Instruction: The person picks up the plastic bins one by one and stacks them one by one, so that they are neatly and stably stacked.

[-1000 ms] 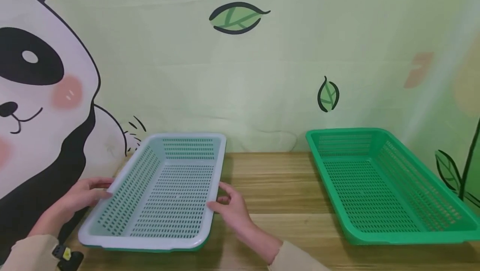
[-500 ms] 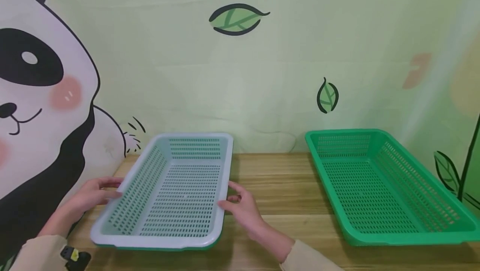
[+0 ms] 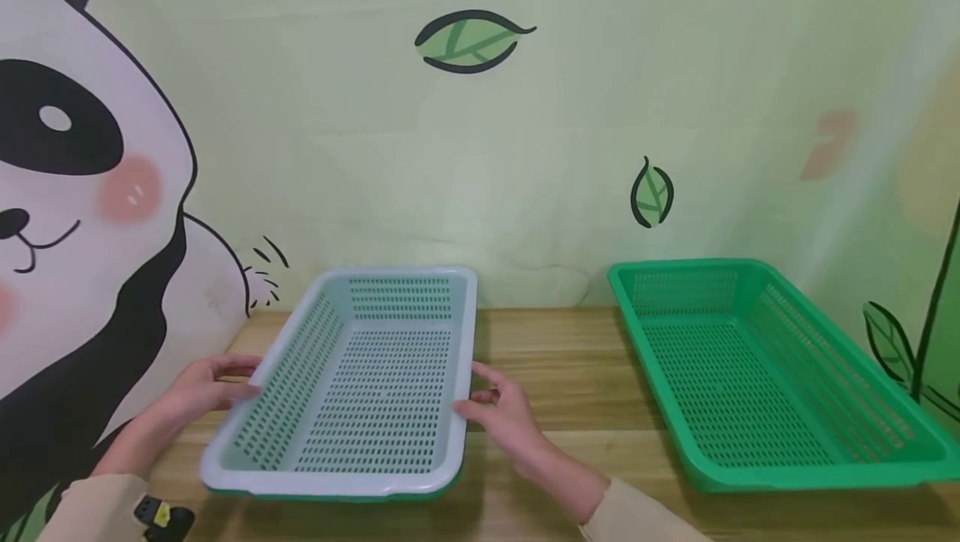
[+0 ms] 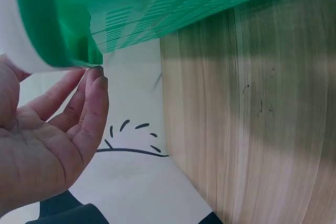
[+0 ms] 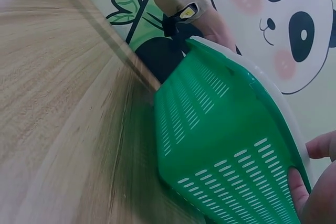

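- White plastic basket (image 3: pixel 337 485), slotted: is sitting nested in a green basket (image 5: pixel 223 124), its pale rim lying over the green one; the pair is occupying the left part of the scene.
- Left hand (image 3: pixel 204 389): is gripping the white basket's left long side, thumb lying at the rim, fingers reaching beneath it; the basket is extending rightward from this hand.
- Right hand (image 3: pixel 510 419): is pinching the opposite long side between thumb and fingers; the basket is lying directly to this hand's left, between both hands.
- Base of the pair: is casting shadow on the wooden table (image 3: pixel 555 367); whether it is touching the wood, the wrist views are not showing clearly.
- Larger green basket (image 3: pixel 810 476): is standing at far right, well apart from the right hand.
- Pale green backdrop (image 3: pixel 360 158): is hanging behind, showing a printed panda (image 3: pixel 37 300).
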`<action>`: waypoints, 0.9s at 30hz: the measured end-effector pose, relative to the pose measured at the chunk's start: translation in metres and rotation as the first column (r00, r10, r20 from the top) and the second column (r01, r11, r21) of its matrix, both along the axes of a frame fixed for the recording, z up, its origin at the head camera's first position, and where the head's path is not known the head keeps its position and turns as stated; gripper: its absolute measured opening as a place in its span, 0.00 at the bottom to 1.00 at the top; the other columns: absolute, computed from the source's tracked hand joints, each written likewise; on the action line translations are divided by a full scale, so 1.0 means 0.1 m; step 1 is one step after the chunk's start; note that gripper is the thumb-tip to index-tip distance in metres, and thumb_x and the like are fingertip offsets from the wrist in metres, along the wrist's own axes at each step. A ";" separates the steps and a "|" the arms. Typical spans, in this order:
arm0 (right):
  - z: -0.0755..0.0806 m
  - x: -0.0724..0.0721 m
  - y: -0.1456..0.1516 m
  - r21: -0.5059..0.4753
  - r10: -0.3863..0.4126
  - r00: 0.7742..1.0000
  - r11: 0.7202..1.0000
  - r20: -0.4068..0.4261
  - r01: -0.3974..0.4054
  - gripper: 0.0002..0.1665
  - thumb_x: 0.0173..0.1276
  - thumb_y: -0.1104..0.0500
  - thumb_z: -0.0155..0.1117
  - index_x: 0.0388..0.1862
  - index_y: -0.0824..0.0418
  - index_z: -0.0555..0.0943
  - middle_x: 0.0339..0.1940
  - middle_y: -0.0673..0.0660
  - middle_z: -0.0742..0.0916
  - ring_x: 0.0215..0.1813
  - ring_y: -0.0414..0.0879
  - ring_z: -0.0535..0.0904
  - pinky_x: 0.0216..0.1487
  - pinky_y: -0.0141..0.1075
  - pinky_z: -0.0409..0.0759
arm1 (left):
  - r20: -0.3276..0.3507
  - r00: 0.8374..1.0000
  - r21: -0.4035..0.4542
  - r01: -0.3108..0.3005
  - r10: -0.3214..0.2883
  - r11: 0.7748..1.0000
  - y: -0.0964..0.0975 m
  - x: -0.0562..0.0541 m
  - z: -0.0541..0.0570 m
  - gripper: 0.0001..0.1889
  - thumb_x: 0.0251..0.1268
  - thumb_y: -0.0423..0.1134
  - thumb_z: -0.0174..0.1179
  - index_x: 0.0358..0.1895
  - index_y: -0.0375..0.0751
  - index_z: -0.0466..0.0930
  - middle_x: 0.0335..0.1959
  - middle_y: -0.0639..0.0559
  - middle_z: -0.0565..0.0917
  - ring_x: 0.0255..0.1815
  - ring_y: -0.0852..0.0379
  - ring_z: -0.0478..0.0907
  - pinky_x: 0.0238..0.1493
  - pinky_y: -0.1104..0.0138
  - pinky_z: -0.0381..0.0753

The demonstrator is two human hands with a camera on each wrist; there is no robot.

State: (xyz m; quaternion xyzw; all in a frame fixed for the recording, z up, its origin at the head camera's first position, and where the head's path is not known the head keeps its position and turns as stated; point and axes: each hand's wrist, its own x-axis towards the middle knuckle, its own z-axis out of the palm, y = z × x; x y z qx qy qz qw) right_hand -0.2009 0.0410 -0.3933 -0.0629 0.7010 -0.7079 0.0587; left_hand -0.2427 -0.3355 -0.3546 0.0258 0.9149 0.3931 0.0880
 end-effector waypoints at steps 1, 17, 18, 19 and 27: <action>0.00 0.00 0.01 0.002 -0.001 1.000 1.000 0.000 0.001 0.39 0.55 0.66 0.64 0.65 0.69 0.61 0.44 0.63 0.77 0.41 0.45 0.74 0.45 0.40 0.78 | 0.001 1.000 -0.001 -0.001 0.001 1.000 0.01 0.01 0.00 0.31 0.59 0.41 0.59 0.61 0.25 0.61 0.55 0.30 0.69 0.48 0.47 0.72 0.42 0.59 0.77; 0.03 -0.03 0.28 0.053 -0.020 1.000 0.998 0.004 0.019 0.37 0.55 0.65 0.64 0.64 0.69 0.63 0.36 0.60 0.81 0.38 0.43 0.76 0.43 0.41 0.77 | -0.026 0.998 0.101 0.063 -0.060 0.993 0.24 0.02 -0.01 0.31 0.58 0.41 0.60 0.60 0.25 0.62 0.54 0.31 0.70 0.46 0.49 0.74 0.43 0.60 0.78; 0.03 -0.03 0.29 0.054 -0.020 1.000 0.998 0.008 0.020 0.37 0.55 0.65 0.64 0.64 0.69 0.63 0.36 0.60 0.81 0.37 0.43 0.76 0.44 0.42 0.77 | -0.027 0.998 0.108 0.061 -0.059 0.992 0.25 0.01 -0.02 0.31 0.59 0.41 0.60 0.60 0.25 0.62 0.54 0.31 0.70 0.46 0.49 0.74 0.43 0.60 0.78; 0.03 -0.03 0.31 0.054 -0.020 1.000 0.998 0.009 0.020 0.37 0.55 0.65 0.63 0.64 0.69 0.63 0.36 0.61 0.82 0.37 0.43 0.76 0.45 0.43 0.78 | -0.030 0.998 0.112 0.061 -0.058 0.992 0.26 0.01 -0.02 0.30 0.59 0.41 0.60 0.60 0.25 0.62 0.54 0.31 0.70 0.47 0.48 0.74 0.43 0.60 0.78; 0.03 -0.04 0.41 0.060 -0.028 0.999 0.998 0.019 0.027 0.38 0.56 0.66 0.63 0.65 0.70 0.61 0.36 0.60 0.83 0.38 0.45 0.79 0.45 0.45 0.78 | -0.043 0.998 0.121 0.046 -0.041 0.992 0.38 -0.01 -0.04 0.30 0.57 0.40 0.61 0.59 0.26 0.64 0.54 0.32 0.72 0.47 0.49 0.75 0.43 0.61 0.78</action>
